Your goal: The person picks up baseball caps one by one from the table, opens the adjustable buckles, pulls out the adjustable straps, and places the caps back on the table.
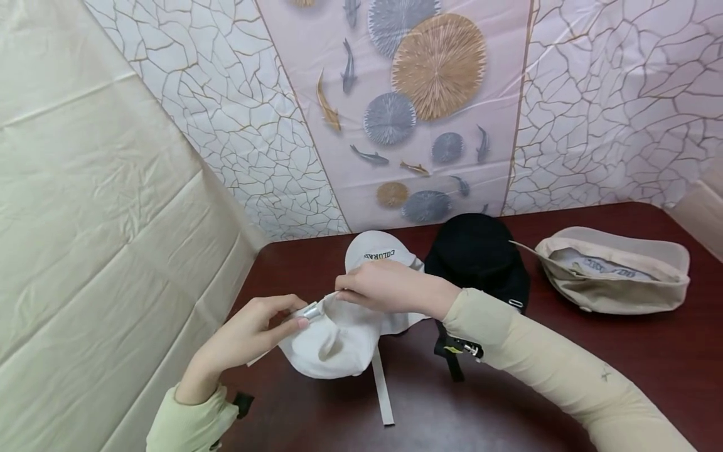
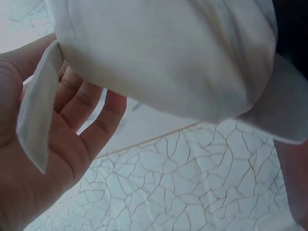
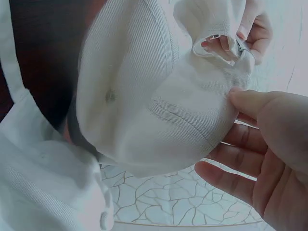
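Both hands hold a white cap (image 1: pixel 339 351) near the table's left side, its back strap and opening facing up. My left hand (image 1: pixel 248 333) pinches the strap at its silver metal buckle (image 1: pixel 309 310) between thumb and fingers. The loose strap end (image 2: pixel 41 106) hangs across the left palm in the left wrist view. On the cap's other side, my right hand (image 1: pixel 395 287) pinches the edge near the back opening. In the right wrist view, the right thumb lies on the fabric (image 3: pixel 192 106) with the fingers behind it.
Behind the held cap lies another white cap (image 1: pixel 369 247) with dark lettering, a pale strap (image 1: pixel 381 389) trailing forward. A black cap (image 1: pixel 474 251) stands beside it, its dark strap (image 1: pixel 452 361) hanging toward the front. Far right, a beige cap (image 1: pixel 615 301) lies opening up on the dark red table (image 1: pixel 508 402).
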The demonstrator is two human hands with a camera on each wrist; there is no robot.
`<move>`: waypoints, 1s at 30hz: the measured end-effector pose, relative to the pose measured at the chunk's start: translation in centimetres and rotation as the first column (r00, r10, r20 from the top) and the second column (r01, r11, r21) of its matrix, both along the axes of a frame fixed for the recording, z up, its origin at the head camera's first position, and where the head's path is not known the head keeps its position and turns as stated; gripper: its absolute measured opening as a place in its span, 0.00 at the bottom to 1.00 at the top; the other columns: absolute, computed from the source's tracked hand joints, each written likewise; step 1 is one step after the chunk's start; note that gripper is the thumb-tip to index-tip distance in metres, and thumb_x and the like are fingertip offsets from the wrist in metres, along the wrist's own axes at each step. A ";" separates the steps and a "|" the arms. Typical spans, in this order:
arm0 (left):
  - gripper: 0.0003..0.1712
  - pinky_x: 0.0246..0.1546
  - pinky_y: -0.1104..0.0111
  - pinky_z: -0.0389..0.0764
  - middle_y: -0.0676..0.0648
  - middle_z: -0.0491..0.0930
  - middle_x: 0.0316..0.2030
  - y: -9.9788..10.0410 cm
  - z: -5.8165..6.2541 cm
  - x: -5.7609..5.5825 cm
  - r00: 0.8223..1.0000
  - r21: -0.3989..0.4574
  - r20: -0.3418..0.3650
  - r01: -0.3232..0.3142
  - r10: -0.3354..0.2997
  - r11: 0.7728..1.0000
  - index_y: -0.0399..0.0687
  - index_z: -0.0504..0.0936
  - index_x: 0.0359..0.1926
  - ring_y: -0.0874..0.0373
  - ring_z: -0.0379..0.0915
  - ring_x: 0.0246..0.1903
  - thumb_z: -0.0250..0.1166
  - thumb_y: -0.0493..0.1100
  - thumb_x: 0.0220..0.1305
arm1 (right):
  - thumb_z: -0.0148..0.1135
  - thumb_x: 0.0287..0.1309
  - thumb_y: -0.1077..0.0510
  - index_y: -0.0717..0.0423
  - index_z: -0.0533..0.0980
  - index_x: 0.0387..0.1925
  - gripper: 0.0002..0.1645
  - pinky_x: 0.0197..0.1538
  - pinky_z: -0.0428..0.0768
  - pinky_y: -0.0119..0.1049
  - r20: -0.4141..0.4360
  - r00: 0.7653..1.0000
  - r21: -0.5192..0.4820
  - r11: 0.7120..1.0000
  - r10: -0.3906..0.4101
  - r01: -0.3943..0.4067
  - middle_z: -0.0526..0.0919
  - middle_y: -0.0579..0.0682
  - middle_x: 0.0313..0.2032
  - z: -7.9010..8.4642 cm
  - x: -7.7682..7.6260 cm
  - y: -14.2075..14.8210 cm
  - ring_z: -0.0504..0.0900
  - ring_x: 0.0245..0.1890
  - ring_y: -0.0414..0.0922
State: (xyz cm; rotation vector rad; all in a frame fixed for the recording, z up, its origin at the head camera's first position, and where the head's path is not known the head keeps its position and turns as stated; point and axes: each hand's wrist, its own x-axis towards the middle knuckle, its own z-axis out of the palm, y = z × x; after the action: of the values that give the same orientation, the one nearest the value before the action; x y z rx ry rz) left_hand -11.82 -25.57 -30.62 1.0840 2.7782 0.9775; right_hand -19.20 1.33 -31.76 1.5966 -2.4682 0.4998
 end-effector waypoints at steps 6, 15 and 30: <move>0.05 0.31 0.70 0.75 0.60 0.81 0.34 0.7 -0.5 -0.5 1.000 0.040 0.014 -0.015 0.015 0.999 0.61 0.83 0.44 0.61 0.75 0.32 0.65 0.43 0.71 | 0.59 0.73 0.51 0.47 0.81 0.42 0.07 0.40 0.79 0.35 -0.023 0.999 -0.069 0.997 -0.027 0.025 0.83 0.39 0.36 0.7 0.5 1.9 0.80 0.35 0.37; 0.08 0.38 0.67 0.79 0.57 0.82 0.39 1.7 -0.8 -0.8 0.994 0.091 0.109 -0.019 0.009 0.996 0.56 0.81 0.49 0.59 0.80 0.37 0.59 0.40 0.75 | 0.62 0.70 0.53 0.48 0.80 0.39 0.05 0.35 0.76 0.34 -0.204 0.974 -0.210 0.976 -0.099 0.055 0.79 0.37 0.30 4.8 2.9 7.2 0.75 0.28 0.34; 0.08 0.41 0.66 0.79 0.58 0.82 0.42 4.2 -0.8 -1.5 0.991 0.110 0.125 0.043 -0.057 0.993 0.54 0.81 0.51 0.60 0.81 0.39 0.59 0.41 0.75 | 0.64 0.68 0.51 0.49 0.78 0.32 0.09 0.29 0.72 0.32 -0.220 0.972 -0.179 0.983 -0.087 0.048 0.74 0.37 0.23 3.7 3.9 6.4 0.71 0.23 0.35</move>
State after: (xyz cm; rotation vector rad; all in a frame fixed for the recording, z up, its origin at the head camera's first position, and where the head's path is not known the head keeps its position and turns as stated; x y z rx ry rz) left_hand -13.37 -21.36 -31.43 1.0569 2.6121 1.1582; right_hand -15.34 7.71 -28.09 1.4122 -2.2369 0.4774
